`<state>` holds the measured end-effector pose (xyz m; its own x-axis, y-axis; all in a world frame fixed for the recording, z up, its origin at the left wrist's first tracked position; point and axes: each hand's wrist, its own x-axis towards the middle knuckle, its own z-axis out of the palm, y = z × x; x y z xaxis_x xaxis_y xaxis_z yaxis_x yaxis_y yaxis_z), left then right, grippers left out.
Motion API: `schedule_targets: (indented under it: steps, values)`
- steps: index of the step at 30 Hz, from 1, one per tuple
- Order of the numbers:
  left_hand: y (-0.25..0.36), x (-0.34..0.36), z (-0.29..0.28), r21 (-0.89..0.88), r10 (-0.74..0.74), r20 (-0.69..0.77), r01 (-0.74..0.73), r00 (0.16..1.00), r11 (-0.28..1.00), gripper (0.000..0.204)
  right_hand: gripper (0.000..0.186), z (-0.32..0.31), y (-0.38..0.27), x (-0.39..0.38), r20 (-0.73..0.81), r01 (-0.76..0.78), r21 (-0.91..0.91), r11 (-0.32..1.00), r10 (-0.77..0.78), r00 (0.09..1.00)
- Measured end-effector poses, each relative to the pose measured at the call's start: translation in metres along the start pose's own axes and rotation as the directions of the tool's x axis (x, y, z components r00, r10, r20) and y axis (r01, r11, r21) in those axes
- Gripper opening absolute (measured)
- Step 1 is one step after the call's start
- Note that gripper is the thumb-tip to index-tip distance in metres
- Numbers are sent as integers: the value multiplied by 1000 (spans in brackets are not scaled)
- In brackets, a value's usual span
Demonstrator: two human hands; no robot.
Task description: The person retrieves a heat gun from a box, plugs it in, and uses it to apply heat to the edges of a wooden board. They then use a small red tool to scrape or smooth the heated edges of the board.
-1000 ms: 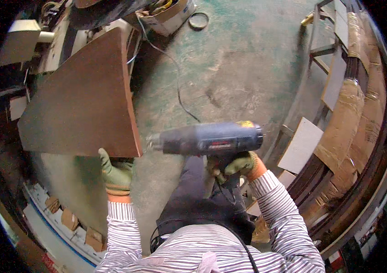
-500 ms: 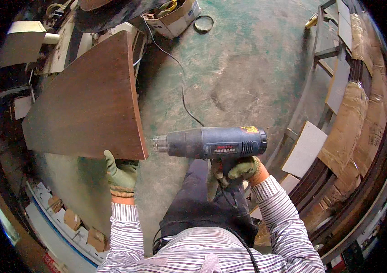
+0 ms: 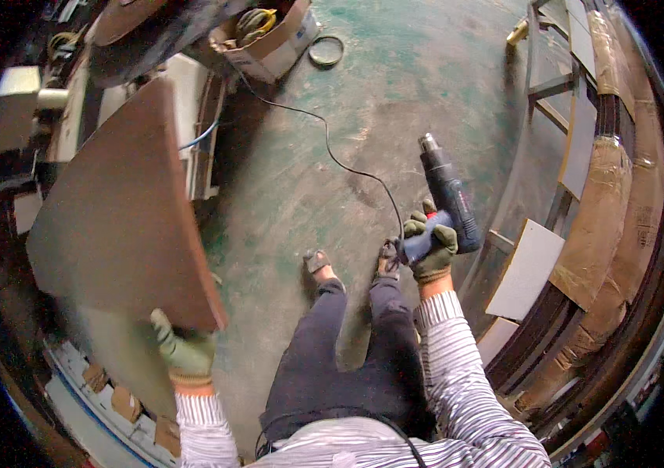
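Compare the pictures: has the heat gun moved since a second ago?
Yes. The heat gun, gripped in the right hand, has swung away from the brown board; its nozzle now points up over the green floor.

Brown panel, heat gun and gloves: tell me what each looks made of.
Brown panel: probably wood board with a matt brown veneer or laminate; it is thin, flat and rigid, with a paler edge. Heat gun: dark blue moulded plastic body with a bare metal nozzle. Gloves on the left hand and right hand: greenish knit fabric, seemingly coated, with orange cuffs.
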<state>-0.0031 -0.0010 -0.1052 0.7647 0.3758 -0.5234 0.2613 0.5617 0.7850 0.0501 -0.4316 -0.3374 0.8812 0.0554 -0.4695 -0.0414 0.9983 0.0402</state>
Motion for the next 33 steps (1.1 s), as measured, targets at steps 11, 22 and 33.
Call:
schedule_targets:
  steps: [11,22,33]
  values:
    - [5,22,2,239,143,105,-164,984,957,47,49,-269,-38,198,-392,363,-59,930,-356,848]
    - [-38,50,20,246,123,24,-125,992,961,47,22,-402,-62,223,-636,157,-216,964,-261,726]
    - [-9,38,3,-43,-109,206,120,973,992,62,28,-147,31,64,-257,-11,-852,523,-399,880]
